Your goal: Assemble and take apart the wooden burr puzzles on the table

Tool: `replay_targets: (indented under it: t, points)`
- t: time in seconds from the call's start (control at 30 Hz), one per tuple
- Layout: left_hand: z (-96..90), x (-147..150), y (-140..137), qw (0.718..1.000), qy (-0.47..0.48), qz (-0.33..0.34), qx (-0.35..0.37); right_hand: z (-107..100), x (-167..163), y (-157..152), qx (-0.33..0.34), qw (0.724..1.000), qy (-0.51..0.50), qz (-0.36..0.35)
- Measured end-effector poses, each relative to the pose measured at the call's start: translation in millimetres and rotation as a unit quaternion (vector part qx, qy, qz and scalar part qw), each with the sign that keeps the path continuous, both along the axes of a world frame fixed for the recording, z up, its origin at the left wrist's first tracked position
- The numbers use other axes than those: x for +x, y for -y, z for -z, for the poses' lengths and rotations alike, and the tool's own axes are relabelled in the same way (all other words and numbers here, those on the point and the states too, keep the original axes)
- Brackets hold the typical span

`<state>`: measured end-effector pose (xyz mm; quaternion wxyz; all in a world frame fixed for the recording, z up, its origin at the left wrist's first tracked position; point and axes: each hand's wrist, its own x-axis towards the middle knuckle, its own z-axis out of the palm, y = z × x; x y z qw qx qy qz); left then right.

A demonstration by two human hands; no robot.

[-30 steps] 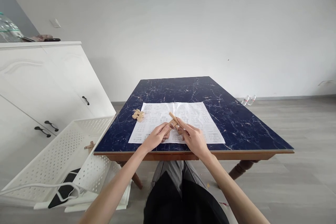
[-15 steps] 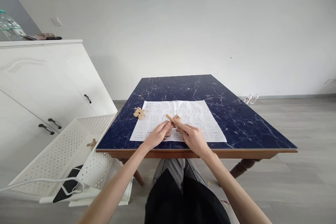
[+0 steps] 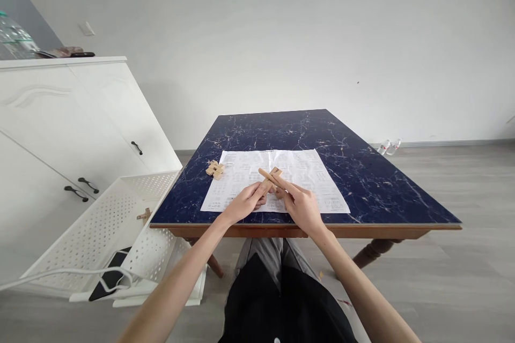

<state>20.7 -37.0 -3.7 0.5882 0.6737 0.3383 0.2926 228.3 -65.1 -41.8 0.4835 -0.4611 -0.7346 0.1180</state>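
Over the paper sheet [image 3: 322, 182], two light wooden puzzle pieces cross each other. My left hand [image 3: 243, 202] is closed around the lower end of one flat wooden piece [image 3: 264, 186], which slants up to the right and carries a dark mark near its far end. My right hand [image 3: 302, 208] grips a narrower wooden stick [image 3: 270, 176], slanting up to the left and lying across the first piece. Fingers hide the near ends of both, and I cannot tell whether they interlock. An assembled wooden block cluster [image 3: 215, 170] rests at the sheet's left edge.
The blue marbled table [image 3: 277, 128] carries the sheet. Left of it stands a white perforated basket [image 3: 86, 241] with a wooden cross-shaped piece [image 3: 145, 216] and a dark flat object [image 3: 110, 278]. A white cabinet [image 3: 100, 112] is behind; plastic bottles [image 3: 389, 147] lie by the wall.
The left-hand piece now shows more of its length and its marked end stands further up. The two pieces cross more openly, with the right hand's fingers shifted along the stick.
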Motion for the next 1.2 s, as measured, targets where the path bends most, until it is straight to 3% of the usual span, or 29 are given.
replay_targets:
  t: [0.23, 0.5, 0.93, 1.2]
  points:
    - [4.0, 2.0, -3.7, 1.0, 0.001, -0.005, 0.024, -2.5, -2.3, 4.0, 0.002, 0.998, 0.002, -0.057]
    - [5.0, 0.2, -3.9, 1.0, 0.008, -0.002, 0.028, 2.1, -0.3, 4.7, -0.019, 1.0, -0.013, -0.006]
    - [-8.2, 3.2, 2.8, 0.999, 0.012, -0.016, 0.037, 1.6, -0.4, 4.4, -0.013, 1.0, -0.019, 0.004]
    - [-3.3, 2.8, 0.2, 0.999, 0.017, -0.025, 0.045, 2.2, 0.4, 3.6, -0.02, 0.999, -0.035, 0.0]
